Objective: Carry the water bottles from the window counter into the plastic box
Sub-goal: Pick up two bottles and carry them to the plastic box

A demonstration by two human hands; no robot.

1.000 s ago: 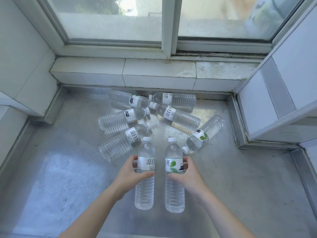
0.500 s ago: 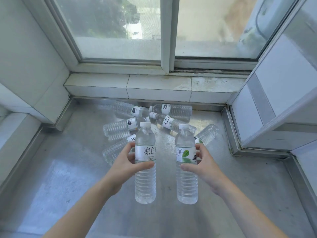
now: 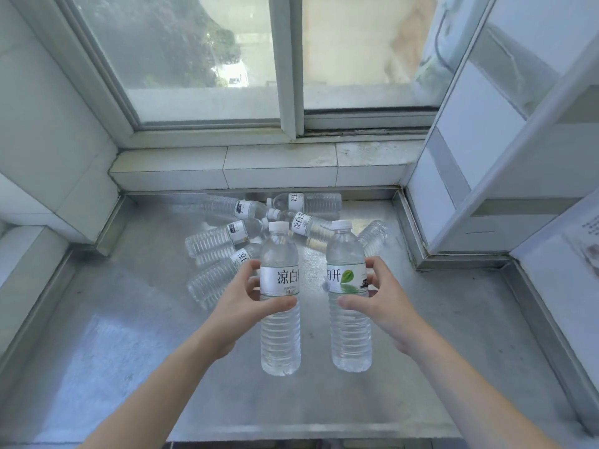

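Your left hand (image 3: 241, 294) curls around one upright bottle (image 3: 280, 319) at its label, and your right hand (image 3: 377, 296) grips a second upright bottle (image 3: 349, 315) the same way, both held above the metal counter (image 3: 453, 335). Just beyond your fingertips, six more bottles (image 3: 223, 236) lie on their sides in a cluster, ending at the tiled sill (image 3: 278, 168) under the window (image 3: 288, 76). The plastic box is out of view.

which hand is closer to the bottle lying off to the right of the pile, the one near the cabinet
Right. The right hand, gripping an upright bottle, sits just below that lying bottle; the left hand is farther off, across both held bottles.
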